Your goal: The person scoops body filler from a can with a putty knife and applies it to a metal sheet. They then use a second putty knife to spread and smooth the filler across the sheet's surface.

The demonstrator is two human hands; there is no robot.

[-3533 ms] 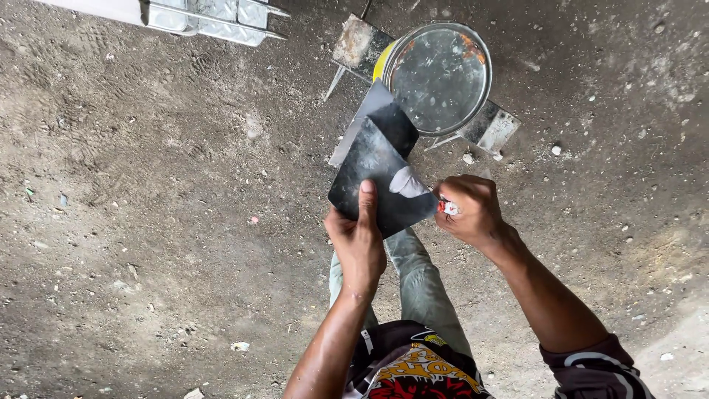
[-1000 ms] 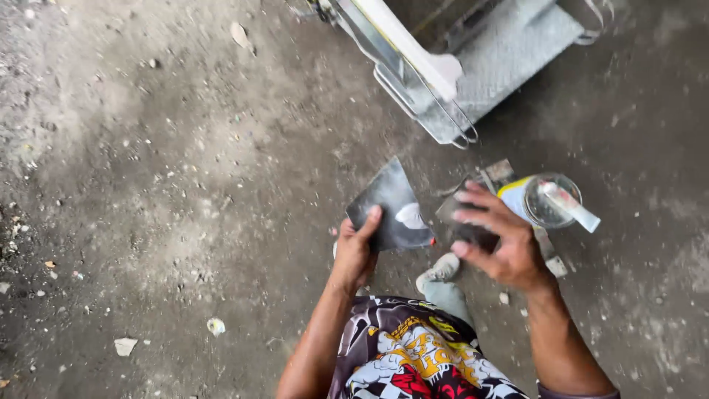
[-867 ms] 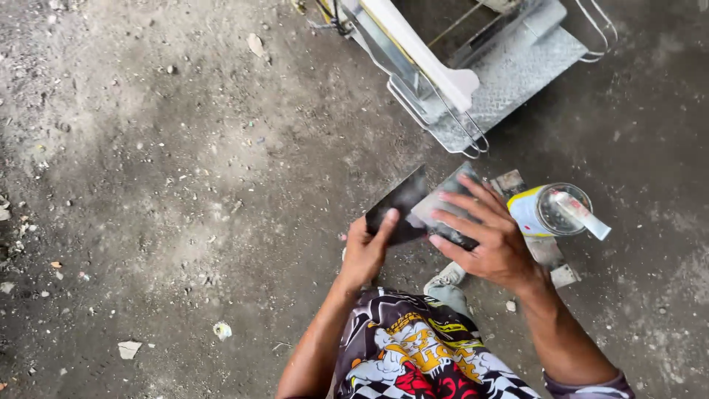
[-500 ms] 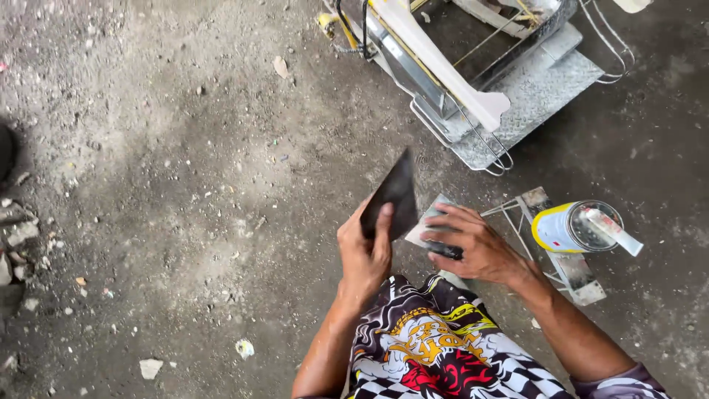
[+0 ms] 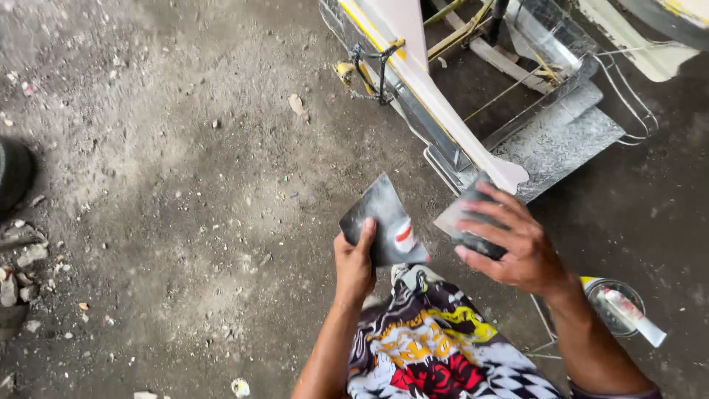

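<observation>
My left hand grips a dark, smeared flat plate by its lower edge, holding it up over the floor; a small red and white dab sits on its right side. My right hand is closed around a smaller grey scraper-like tool, just right of the plate and apart from it. Below the hands are my patterned shorts. An open tin with a white stick in it stands on the floor by my right forearm.
A metal-framed vehicle body with a ribbed steel footplate and cream panel fills the top right. The floor is rough dusty concrete with rubble and a dark tyre edge at the left.
The view has swung toward the vehicle, which now looms closer. My hands have drawn apart: the right hand with the scraper has left the plate, and the plate's smeared face now shows.
</observation>
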